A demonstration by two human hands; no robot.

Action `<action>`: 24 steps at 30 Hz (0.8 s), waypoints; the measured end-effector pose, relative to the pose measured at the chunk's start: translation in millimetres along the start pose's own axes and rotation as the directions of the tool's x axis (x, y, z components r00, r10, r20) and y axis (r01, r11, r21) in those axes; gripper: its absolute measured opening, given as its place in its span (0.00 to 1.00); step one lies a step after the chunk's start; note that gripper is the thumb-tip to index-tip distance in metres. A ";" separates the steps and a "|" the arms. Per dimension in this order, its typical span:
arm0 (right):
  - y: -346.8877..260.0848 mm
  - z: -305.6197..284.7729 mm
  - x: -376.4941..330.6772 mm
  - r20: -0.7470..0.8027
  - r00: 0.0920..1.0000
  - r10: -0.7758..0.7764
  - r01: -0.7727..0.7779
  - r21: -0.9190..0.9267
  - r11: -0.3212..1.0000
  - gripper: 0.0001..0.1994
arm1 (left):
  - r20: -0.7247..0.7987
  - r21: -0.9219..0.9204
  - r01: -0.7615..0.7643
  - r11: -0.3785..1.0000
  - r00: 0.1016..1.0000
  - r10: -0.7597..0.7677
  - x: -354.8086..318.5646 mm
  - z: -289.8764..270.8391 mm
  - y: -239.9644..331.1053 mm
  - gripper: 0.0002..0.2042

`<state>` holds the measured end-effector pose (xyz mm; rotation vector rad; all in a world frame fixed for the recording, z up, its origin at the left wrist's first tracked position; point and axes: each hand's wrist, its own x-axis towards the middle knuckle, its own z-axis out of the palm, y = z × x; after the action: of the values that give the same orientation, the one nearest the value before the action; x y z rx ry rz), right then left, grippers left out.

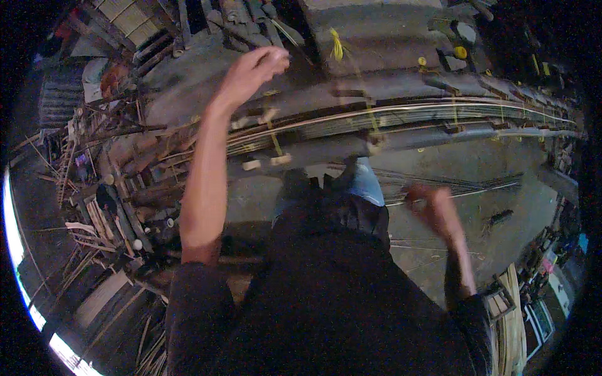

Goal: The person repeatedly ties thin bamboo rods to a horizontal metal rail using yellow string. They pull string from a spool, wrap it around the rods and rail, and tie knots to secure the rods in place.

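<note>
Here's the left hand (257, 75), raised, fingers half curled; whether they grip anything, I can't tell. Below those fingertips in view runs the long strip bundle (426, 114): slim, pale along its upper edge, grey-green beneath, crossed by yellow cords (274, 141)! The right hand (436, 210), blurred, curls loosely below it, hold unclear, dark rods (467, 183) beside its fingers.

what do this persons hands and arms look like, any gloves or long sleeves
No gloves show: the left hand and right hand are bare, as are both forearms. No watch or band shows at the wrists. The left sleeve and right sleeve are dark, plain-looking and end around the elbows. Blur hides finer details, such as any rings.
</note>
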<state>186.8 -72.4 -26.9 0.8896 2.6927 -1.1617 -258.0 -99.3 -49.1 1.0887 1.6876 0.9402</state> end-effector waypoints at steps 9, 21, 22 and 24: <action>-128.1 200.9 106.8 0.005 0.967 0.256 -0.189 0.686 0.702 0.13 | 0.117 0.381 -0.245 0.891 0.969 0.217 -122.6 -5.8 -26.5 0.17; -212.6 12.2 319.3 -0.097 0.983 0.154 -0.180 -0.375 0.910 0.20 | -0.081 0.655 -0.143 0.742 0.963 0.257 -97.0 48.6 -84.0 0.12; -190.8 29.3 329.8 -0.088 0.988 0.123 -0.132 -0.098 0.986 0.19 | -0.130 0.592 -0.032 0.805 0.982 0.134 -109.3 40.0 -53.2 0.12; -151.6 77.9 331.6 -0.070 0.992 0.101 -0.055 0.477 0.877 0.19 | -0.151 0.576 -0.043 0.816 0.976 0.157 -121.5 42.4 -63.9 0.13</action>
<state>-181.5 -49.3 -80.0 1.1205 2.4401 -1.8489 -208.5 -228.6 -87.2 1.5305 2.1701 0.6190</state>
